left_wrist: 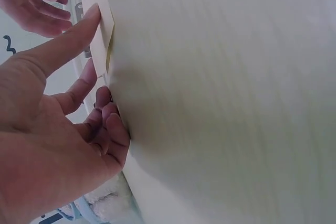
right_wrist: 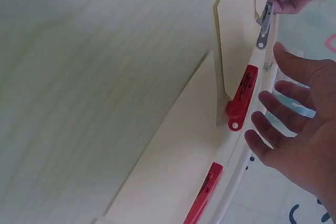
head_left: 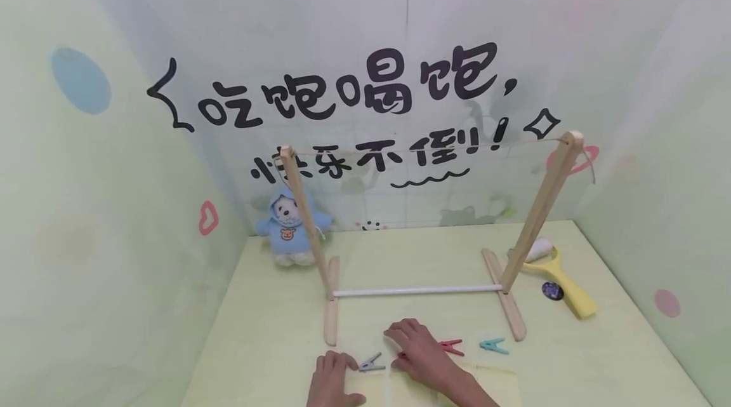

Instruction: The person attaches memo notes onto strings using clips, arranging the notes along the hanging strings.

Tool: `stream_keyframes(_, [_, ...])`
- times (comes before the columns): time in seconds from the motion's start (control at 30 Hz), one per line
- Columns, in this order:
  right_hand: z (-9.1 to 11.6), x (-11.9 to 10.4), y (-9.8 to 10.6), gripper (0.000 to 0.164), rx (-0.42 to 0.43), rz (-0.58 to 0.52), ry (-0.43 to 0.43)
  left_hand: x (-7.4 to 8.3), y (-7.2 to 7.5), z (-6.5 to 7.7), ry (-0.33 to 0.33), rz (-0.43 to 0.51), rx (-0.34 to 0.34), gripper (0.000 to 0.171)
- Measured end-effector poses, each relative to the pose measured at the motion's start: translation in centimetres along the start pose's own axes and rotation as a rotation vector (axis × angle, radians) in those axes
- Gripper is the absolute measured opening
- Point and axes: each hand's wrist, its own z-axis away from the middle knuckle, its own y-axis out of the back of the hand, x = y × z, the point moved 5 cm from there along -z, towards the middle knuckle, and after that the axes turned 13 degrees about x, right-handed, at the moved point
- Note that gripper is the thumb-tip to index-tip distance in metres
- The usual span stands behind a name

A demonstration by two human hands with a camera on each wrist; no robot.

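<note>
At the bottom of the head view, my left hand (head_left: 331, 381) lies by a pale yellow paper piece (head_left: 372, 389). In the left wrist view its thumb and index finger touch this paper (left_wrist: 100, 35), while the other fingers curl against the tabletop. My right hand (head_left: 425, 356) hovers with fingers spread, partly covering one red clothespin (right_wrist: 242, 98). Between the hands sits a grey clothespin (head_left: 372, 362). Another red clothespin (head_left: 452, 347) and a teal clothespin (head_left: 493, 346) lie to the right. A second paper piece (right_wrist: 168, 156) is beside the red clothespins.
Behind the hands stands a wooden frame (head_left: 537, 223) with a string on top and a white rod (head_left: 417, 291) below. A blue-clothed plush toy (head_left: 288, 229) sits at back left. A yellow-handled roller (head_left: 571, 286) and a dark round object (head_left: 552, 291) lie at right.
</note>
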Motion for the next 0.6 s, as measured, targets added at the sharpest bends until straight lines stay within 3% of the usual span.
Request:
stream_keyframes(0.2, [0.5,0.3,-1.7,0.047,-0.073,0.028,-0.048,0.2,0.1,0.0,-0.004,0.003,-0.004,0.059])
stream_keyframes(0.4, [0.8,0.5,-2.3,0.036,0.003,0.062,0.019,0.4,0.2,0.0,0.049,0.048,-0.027,0.061])
stream_keyframes(0.6, [0.9,0.5,-2.3,0.034,0.007,0.082,0.025,0.3,-0.1,0.2,0.022,0.013,0.032,0.051])
